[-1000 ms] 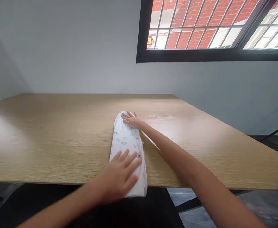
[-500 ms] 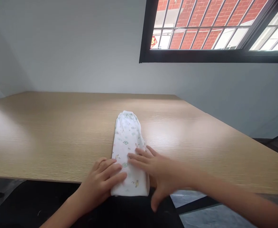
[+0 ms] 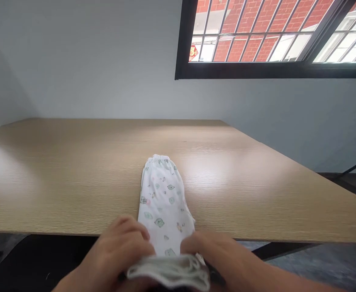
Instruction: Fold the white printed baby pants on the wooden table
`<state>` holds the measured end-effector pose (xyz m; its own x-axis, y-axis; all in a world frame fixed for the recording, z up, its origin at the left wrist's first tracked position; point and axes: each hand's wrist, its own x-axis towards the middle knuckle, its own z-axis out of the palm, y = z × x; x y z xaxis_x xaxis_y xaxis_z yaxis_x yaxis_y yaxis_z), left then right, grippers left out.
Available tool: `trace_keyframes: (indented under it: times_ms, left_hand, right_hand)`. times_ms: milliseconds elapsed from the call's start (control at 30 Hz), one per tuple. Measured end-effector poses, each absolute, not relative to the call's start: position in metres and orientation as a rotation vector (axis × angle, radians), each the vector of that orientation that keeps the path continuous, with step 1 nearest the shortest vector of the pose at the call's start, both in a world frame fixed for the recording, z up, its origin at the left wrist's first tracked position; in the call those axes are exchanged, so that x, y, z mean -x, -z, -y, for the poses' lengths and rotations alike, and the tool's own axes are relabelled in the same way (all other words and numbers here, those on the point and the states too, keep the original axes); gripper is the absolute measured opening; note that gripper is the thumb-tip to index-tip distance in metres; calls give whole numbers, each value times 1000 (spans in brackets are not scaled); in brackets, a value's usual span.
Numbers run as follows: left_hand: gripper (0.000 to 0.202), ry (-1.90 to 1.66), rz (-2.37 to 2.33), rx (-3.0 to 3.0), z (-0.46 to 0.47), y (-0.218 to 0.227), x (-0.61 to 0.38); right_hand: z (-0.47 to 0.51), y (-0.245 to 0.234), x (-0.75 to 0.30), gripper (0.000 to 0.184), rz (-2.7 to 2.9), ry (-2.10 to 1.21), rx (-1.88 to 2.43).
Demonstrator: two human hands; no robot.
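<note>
Two hands [image 3: 117, 251] [image 3: 223, 253] gripping printed cloth [image 3: 164, 198], red sign [image 3: 193, 52] (illegible)

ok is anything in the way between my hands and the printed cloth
Nothing visible is. The left hand and right hand are at the near end of the cloth, one on each side, gripping it with the hem raised. The rest of the cloth lies on the table, with nothing on top of it.
</note>
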<state>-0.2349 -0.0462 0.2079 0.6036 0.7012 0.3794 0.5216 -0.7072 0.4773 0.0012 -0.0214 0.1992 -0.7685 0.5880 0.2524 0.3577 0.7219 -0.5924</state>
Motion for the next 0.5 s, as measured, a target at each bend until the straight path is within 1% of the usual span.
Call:
trace_keyframes:
  times_ms: [67, 133, 233, 300, 367, 433, 500]
  left_hand:
    - [15, -834, -1221, -2416, 28, -222, 233]
    - [25, -842, -1412, -2358, -10, -231, 232]
    - [33, -711, -1562, -2373, -80, -229, 229]
    - [29, -676, -1686, -2437, -118, -219, 227]
    - [31, -691, -1773, -2480, -136, -205, 223]
    - [33, -688, -1768, -2536, -134, -190, 218]
    - [27, -594, -1657, -2641, -114, -178, 212]
  right_hand:
    - [4, -212, 3, 12, 2411, -774, 867]
    - [-32, -225, 11, 18, 2338, -748, 1007]
    - [-105, -230, 24, 22, 2284, -637, 1134]
    - [-147, -222, 33, 24, 2302, -640, 1269]
    - [-172, -205, 40, 31, 2305, -549, 1352]
    - [-178, -186, 48, 40, 2341, -339, 1330]
    - [-172, -169, 56, 44, 2445, -88, 1228]
